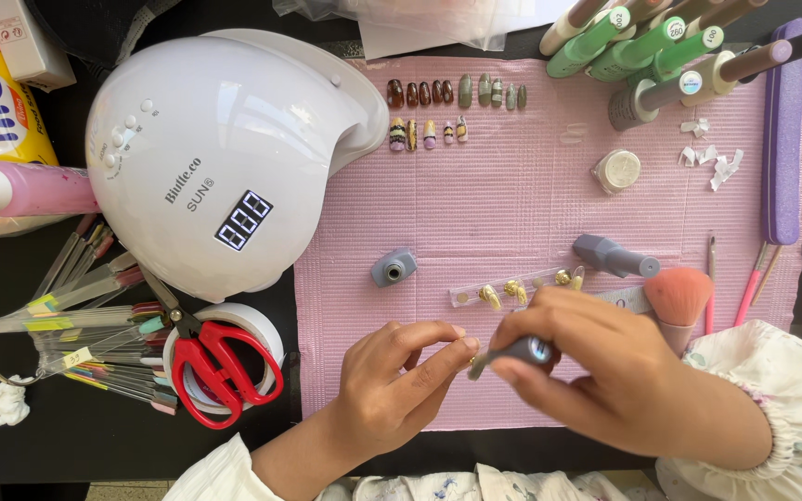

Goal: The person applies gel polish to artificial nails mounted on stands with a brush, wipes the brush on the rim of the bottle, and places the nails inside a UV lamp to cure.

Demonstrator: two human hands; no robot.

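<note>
The left hand (pixel 390 378) pinches something very small between thumb and forefinger, too small to identify, its fingertips curled together near the lower middle of the pink mat (pixel 512 186). The right hand (pixel 596 376) is closed around a grey brush handle (pixel 510 352), whose tip points toward the left fingertips and almost touches them; this hand is slightly blurred. Both hands hover over the mat's lower edge, just beside each other.

Just above the right hand lies one clear strip (pixel 512 289) carrying gold-decorated nail tips; four or five can be made out. One grey bottle (pixel 614 256) lies on its side above the strip, and one grey cap (pixel 394 267) stands apart to its left. One coral powder brush (pixel 678 299) lies touching the right wrist area. Further right lie thin tools (pixel 754 278), about three, and one purple nail file (pixel 782 139).

At the mat's top sit two rows of painted nail tips (pixel 457 93): about nine in the upper row, five in the lower. One small round jar (pixel 617 170) sits near scraps of white paper (pixel 709 156). At the top right leans a cluster of polish bottles (pixel 661 46), roughly seven, mostly green.

Left of the mat, on the dark tabletop (pixel 95 445), stands one white domed nail lamp (pixel 215 158). Below it one pair of red scissors (pixel 220 366) rests on a roll of white tape (pixel 262 334), beside a ring of colour swatch sticks (pixel 85 343). One pink bottle (pixel 30 188) lies at the left edge.
</note>
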